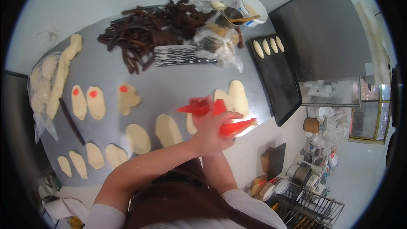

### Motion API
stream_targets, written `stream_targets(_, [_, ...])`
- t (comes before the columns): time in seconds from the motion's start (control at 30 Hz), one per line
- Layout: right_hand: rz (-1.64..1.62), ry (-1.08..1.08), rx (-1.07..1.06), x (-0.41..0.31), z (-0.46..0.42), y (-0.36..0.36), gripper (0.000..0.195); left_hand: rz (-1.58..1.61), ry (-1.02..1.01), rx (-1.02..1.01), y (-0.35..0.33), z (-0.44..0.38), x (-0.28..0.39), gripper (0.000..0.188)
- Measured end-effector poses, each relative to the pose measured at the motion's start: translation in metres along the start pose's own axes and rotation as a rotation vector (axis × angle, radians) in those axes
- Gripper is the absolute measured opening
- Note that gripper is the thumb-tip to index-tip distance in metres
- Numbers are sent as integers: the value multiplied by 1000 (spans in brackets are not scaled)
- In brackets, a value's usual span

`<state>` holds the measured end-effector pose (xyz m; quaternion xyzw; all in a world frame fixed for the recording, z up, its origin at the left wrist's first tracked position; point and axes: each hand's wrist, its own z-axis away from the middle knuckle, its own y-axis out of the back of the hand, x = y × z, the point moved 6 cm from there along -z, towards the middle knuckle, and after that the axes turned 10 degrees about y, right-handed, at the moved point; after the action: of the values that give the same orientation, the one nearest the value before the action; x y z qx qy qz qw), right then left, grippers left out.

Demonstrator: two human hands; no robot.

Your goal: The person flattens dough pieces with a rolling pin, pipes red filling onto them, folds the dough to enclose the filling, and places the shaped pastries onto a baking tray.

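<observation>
My left hand (211, 135) and my right hand (203, 109) are close together over the front right of the metal table, my forearms crossing. Both are closed around what looks like a plastic bag of red paste (234, 128), blurred; red parts stick out to the left and right. Under and beside the hands lie flattened dough ovals (238, 97), some partly hidden. More plain ovals (138, 139) run along the front edge. At the left, three dough pieces (96, 106) carry a red dollop each; one of these has a ragged side.
A dark brown strip (72, 121) and a long dough roll (63, 73) lie left, beside plastic-wrapped dough (47, 70). Behind are piled brown strips (152, 28), a cleaver (175, 56), a tied plastic bag (219, 41) and a white bucket (254, 8). A black baking tray (278, 79) holds several dough pieces.
</observation>
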<state>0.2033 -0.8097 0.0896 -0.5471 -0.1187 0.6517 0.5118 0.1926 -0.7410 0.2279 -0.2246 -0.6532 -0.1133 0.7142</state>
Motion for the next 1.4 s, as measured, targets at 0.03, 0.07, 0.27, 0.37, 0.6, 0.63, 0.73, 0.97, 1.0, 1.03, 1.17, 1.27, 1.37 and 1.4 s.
stream_targets(0.03, [29,57,-1,-27,-23,16,27,21,-16,-9,-27,-19,-6,57])
stream_targets(0.07, [45,121,-37,-61,-43,30,22,-4,-21,-1,-54,-40,-11,59])
stream_targets(0.27, [102,294,-83,-168,-152,96,23,-323,-147,295,-162,-146,-53,49])
stream_targets(0.37, [162,281,32,-182,-185,131,25,-368,-33,212,-193,-175,-79,57])
stream_targets(0.6, [231,167,79,-177,-214,146,28,-445,34,319,-204,-199,-94,51])
stream_targets(0.63, [237,154,72,-178,-213,144,29,-433,60,317,-205,-200,-96,51])
stream_targets(0.73, [255,108,38,-181,-207,139,31,-382,71,333,-206,-195,-93,50])
stream_targets(0.97, [198,-202,-136,-134,-156,99,35,-438,161,402,-182,-151,-70,53])
stream_targets(1.0, [116,-275,-205,-137,-139,89,36,-385,177,404,-176,-148,-78,58])
stream_targets(1.03, [-77,-328,-341,-147,-128,83,35,-216,230,329,-177,-149,-95,53])
stream_targets(1.17, [-288,-401,-127,-137,-140,119,36,-304,182,358,-165,-139,-81,61])
stream_targets(1.27, [366,-160,-255,-123,-138,91,18,-397,129,452,-156,-120,-55,61])
stream_targets(1.37, [414,-157,-245,-59,-132,83,13,-255,185,335,-150,-103,-50,56])
stream_targets(1.4, [391,-169,-269,-41,-122,75,19,-269,185,372,-144,-98,-57,55])
